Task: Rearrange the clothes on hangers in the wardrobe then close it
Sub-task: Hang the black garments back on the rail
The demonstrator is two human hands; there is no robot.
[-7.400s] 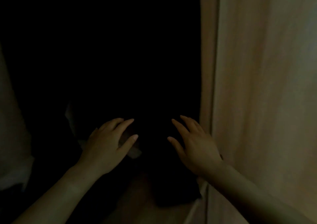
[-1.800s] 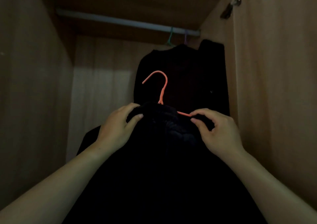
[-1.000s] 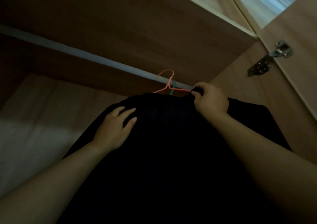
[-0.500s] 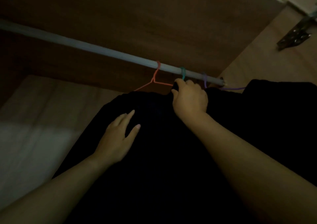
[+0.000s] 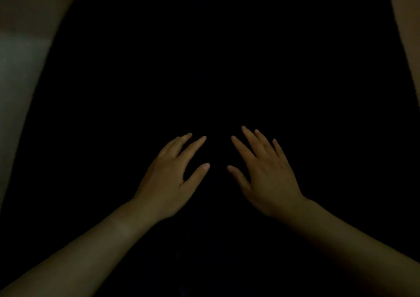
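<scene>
A black garment (image 5: 216,69) fills nearly the whole view and hangs in front of me in very dim light. My left hand (image 5: 172,178) lies flat on its front, fingers spread, holding nothing. My right hand (image 5: 266,174) rests beside it, a small gap between the two thumbs, fingers also apart and holding nothing. The hanger and the rail are out of view above.
The wardrobe's pale back panel (image 5: 20,74) shows at the left of the garment. A strip of the wooden right side wall (image 5: 409,35) shows at the right edge. Everything else is too dark to make out.
My right hand has let go of the top of the garment near the rail and dropped. Both hands now lie flat on the garment's front, and my view has tilted down from the rail.
</scene>
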